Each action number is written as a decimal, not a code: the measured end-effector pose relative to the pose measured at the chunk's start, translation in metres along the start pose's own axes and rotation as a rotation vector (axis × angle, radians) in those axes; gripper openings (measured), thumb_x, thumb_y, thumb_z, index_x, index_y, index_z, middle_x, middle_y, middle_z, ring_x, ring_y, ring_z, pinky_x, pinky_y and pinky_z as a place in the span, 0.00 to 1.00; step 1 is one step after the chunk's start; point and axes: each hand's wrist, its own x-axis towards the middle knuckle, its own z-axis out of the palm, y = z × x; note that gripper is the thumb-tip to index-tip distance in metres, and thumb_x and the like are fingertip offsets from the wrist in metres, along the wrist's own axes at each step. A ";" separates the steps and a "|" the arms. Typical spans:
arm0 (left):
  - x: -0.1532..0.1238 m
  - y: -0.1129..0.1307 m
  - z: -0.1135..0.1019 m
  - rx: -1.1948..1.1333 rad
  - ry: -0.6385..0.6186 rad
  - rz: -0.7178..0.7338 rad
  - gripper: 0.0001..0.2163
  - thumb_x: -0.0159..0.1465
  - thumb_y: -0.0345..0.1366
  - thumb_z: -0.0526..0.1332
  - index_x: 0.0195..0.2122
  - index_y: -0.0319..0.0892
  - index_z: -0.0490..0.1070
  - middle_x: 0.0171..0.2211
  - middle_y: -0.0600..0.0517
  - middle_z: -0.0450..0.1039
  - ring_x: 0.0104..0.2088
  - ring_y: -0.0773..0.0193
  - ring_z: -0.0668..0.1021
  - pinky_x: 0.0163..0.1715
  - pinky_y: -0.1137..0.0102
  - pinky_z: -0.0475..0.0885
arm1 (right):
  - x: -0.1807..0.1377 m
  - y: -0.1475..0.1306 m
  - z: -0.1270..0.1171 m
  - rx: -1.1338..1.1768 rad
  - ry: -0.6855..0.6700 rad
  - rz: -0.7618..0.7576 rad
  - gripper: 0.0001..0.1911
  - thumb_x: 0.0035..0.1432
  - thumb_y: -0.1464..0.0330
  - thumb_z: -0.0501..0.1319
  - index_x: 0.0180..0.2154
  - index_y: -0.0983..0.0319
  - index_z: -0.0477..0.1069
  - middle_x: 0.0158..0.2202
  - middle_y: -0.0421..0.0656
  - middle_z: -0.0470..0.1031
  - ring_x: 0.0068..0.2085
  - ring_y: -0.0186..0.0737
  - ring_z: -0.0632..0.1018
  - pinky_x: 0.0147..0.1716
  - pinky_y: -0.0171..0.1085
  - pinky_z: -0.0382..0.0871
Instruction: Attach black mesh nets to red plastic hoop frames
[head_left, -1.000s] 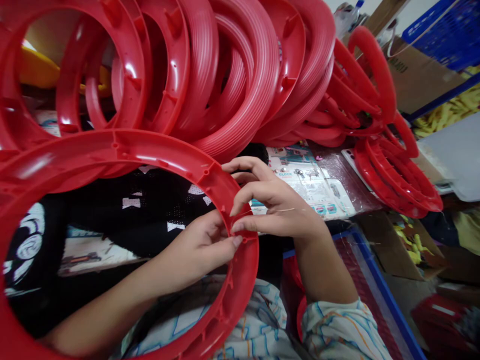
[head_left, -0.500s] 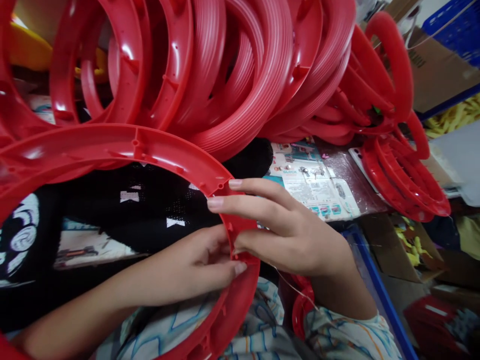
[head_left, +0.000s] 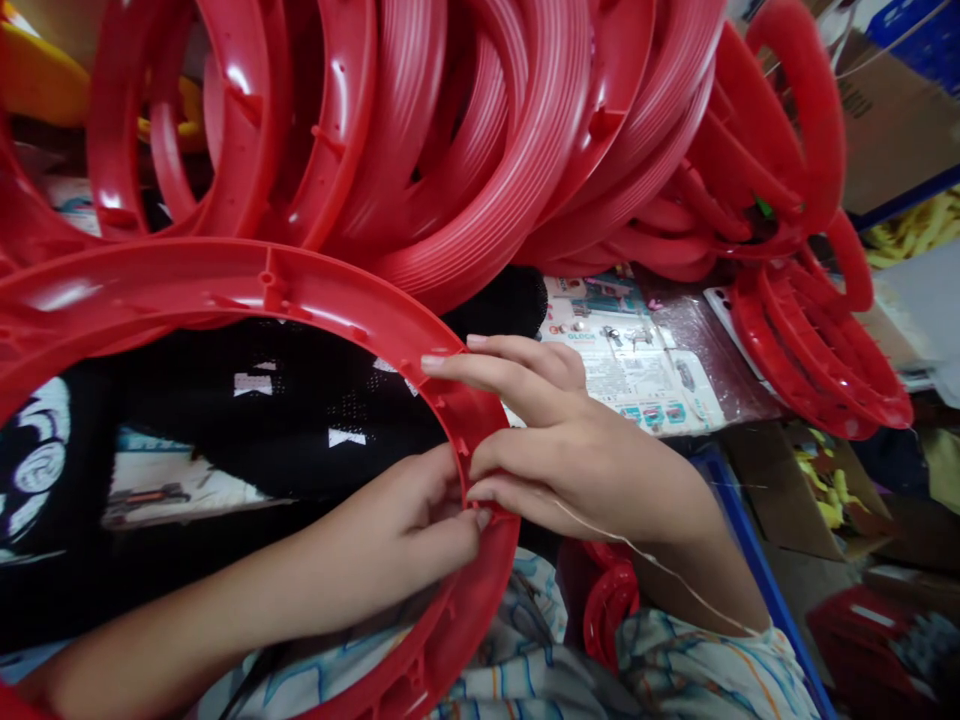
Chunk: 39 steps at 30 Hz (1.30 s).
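A large red plastic ring [head_left: 315, 285], its hollow ribbed side facing me, spans the left and middle of the view. My left hand [head_left: 412, 525] comes from the lower left through the opening. It is closed on the right part of the rim, thumb on the inner face, other fingers partly hidden behind. From the right, my right hand [head_left: 592, 460] reaches over the same part, closed around the outer edge with fingertips inside the channel. A thin pale thread [head_left: 667, 565] trails from under the right hand toward the sleeve; whether the fingertips pinch its end is hidden.
More red rings [head_left: 502, 190] are heaped along the back. A black cloth [head_left: 300, 400] with white prints lies beneath the held ring. Printed card [head_left: 637, 370] covers the table at right. Beyond stand a cardboard box [head_left: 810, 510] with yellow pieces and a blue-edged crate [head_left: 772, 600].
My right hand's upper fingers have shifted slightly up and back along the rim, and its lower fingers have drawn closer to the left thumb. More thread shows. The ring stays held.
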 end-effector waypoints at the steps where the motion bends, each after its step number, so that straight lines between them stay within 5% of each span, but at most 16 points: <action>1: 0.000 0.000 0.000 0.006 0.003 -0.002 0.05 0.63 0.29 0.55 0.39 0.44 0.67 0.35 0.56 0.71 0.36 0.67 0.72 0.36 0.74 0.68 | 0.000 0.001 0.000 0.031 -0.019 0.027 0.09 0.61 0.66 0.59 0.31 0.60 0.76 0.65 0.41 0.55 0.65 0.49 0.54 0.61 0.52 0.52; 7: 0.004 0.000 0.000 0.105 -0.008 -0.026 0.04 0.62 0.30 0.55 0.38 0.44 0.66 0.32 0.58 0.68 0.34 0.66 0.71 0.34 0.73 0.68 | 0.004 0.001 -0.003 0.201 -0.113 0.107 0.09 0.56 0.71 0.60 0.26 0.60 0.75 0.66 0.41 0.53 0.64 0.51 0.57 0.59 0.54 0.54; 17: 0.006 -0.003 -0.002 0.108 -0.037 0.001 0.10 0.65 0.34 0.54 0.47 0.47 0.67 0.37 0.56 0.72 0.36 0.66 0.73 0.38 0.70 0.70 | 0.001 0.005 0.007 0.239 -0.040 0.087 0.08 0.54 0.72 0.62 0.24 0.62 0.75 0.64 0.43 0.55 0.60 0.51 0.61 0.57 0.54 0.57; 27: 0.007 -0.002 0.000 0.002 -0.091 0.042 0.10 0.65 0.27 0.52 0.43 0.45 0.67 0.35 0.58 0.71 0.36 0.70 0.72 0.36 0.77 0.68 | -0.012 0.007 0.013 0.000 0.177 -0.058 0.09 0.58 0.68 0.62 0.26 0.59 0.75 0.60 0.39 0.62 0.63 0.46 0.55 0.61 0.47 0.52; 33: 0.005 -0.009 0.003 0.022 0.014 0.049 0.19 0.63 0.26 0.55 0.52 0.50 0.56 0.42 0.56 0.69 0.39 0.67 0.73 0.39 0.72 0.70 | -0.015 0.017 0.011 0.215 0.257 -0.005 0.06 0.58 0.65 0.63 0.30 0.60 0.75 0.61 0.44 0.59 0.60 0.44 0.62 0.59 0.47 0.56; 39: 0.008 -0.008 0.003 0.133 -0.016 0.028 0.19 0.64 0.32 0.55 0.55 0.50 0.54 0.39 0.55 0.68 0.36 0.65 0.72 0.36 0.69 0.71 | -0.003 0.019 0.009 0.292 0.333 -0.016 0.03 0.56 0.68 0.65 0.31 0.61 0.76 0.60 0.45 0.61 0.60 0.43 0.65 0.59 0.45 0.59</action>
